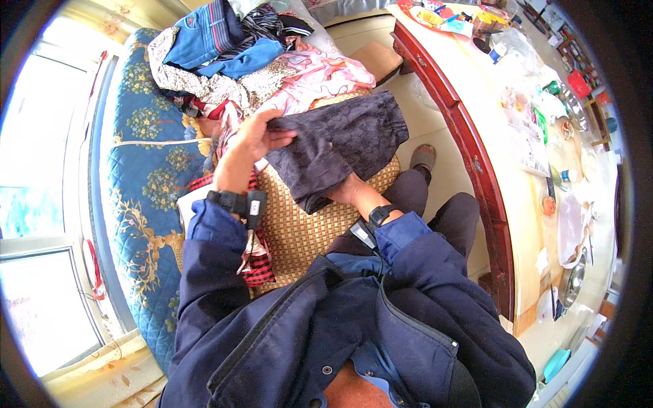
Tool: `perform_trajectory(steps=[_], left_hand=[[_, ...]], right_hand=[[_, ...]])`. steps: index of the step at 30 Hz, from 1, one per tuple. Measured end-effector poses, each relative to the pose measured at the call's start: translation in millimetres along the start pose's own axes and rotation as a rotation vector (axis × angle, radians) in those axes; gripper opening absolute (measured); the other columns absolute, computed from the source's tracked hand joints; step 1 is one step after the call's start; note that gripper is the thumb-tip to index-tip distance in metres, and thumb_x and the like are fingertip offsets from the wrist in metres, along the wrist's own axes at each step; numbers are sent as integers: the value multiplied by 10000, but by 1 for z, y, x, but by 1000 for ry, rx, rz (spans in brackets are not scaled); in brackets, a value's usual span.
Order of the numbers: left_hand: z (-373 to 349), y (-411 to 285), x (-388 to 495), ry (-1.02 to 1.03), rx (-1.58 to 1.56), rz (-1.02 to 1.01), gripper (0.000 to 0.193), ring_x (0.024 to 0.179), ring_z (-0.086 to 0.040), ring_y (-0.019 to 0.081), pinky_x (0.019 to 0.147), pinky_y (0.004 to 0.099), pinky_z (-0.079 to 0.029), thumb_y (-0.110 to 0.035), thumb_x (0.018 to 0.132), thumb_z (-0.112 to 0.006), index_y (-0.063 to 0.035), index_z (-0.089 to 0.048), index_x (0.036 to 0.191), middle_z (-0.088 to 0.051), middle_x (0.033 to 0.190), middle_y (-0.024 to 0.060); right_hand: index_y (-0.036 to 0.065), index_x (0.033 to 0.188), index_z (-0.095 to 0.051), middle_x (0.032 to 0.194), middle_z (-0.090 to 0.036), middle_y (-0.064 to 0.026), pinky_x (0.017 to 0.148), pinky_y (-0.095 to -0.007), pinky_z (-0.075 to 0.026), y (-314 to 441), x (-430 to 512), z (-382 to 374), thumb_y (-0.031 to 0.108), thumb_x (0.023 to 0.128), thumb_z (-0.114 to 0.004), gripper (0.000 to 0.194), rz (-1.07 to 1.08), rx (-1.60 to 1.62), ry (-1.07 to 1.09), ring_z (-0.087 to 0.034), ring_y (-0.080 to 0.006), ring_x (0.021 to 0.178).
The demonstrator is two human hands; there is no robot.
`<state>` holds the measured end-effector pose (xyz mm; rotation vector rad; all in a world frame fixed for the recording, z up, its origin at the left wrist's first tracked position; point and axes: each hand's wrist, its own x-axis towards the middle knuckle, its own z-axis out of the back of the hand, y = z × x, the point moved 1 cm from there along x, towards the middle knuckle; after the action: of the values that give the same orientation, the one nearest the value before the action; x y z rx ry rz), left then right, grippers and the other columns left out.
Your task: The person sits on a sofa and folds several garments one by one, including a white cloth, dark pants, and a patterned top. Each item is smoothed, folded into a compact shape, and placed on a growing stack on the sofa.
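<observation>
A dark garment (pixel 352 127) with a faint woven pattern is spread in front of me, partly folded over itself. Its gathered end points to the upper right. My left hand (pixel 257 135) is at the garment's left edge, with the cloth by its thumb and extended fingers. Lower down, my right hand (pixel 349 188) grips the near fold, its fingertips hidden by the cloth. Beneath the garment is a woven tan seat mat (pixel 301 229). Both wrists wear black straps with small devices.
Ahead lies a heap of clothes, with blue jeans (pixel 201 35) and a pink printed cloth (pixel 326 76). A red-and-black checked cloth (pixel 261 255) hangs by my left forearm. On the right runs a red-edged table (pixel 520 229) with dishes and bags. A blue quilted cover (pixel 148 178) lines the left.
</observation>
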<state>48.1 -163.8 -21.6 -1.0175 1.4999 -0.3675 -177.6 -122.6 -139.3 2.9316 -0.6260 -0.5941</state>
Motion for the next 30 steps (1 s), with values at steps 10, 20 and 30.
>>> perform_trajectory(steps=[10,20,30], left_hand=[[-32,67,67,-108,177,-161,635,1078,-680,315,888,464,-562,-335,951,-711,-4,-461,1432,-653,1195,217],[41,130,16,-756,453,-528,611,1082,-651,317,949,423,-511,-252,825,-839,93,-612,1275,-681,1209,218],[52,119,13,-484,138,-570,255,878,-693,199,830,340,-551,-28,911,-731,43,-687,1152,-747,1013,89]], right_hand=[[80,1434,-589,1464,-624,-79,1071,-478,-475,-8,3,45,476,1072,-456,553,-63,-63,-98,-600,-273,1289],[46,1360,-631,1366,-681,-78,1040,-487,-490,-19,-33,28,320,959,-744,499,-90,-329,-216,-652,-265,1202],[-8,1382,-576,1336,-672,-138,1051,-493,-539,-49,-21,24,288,1055,-633,445,-146,-206,-88,-663,-316,1208]])
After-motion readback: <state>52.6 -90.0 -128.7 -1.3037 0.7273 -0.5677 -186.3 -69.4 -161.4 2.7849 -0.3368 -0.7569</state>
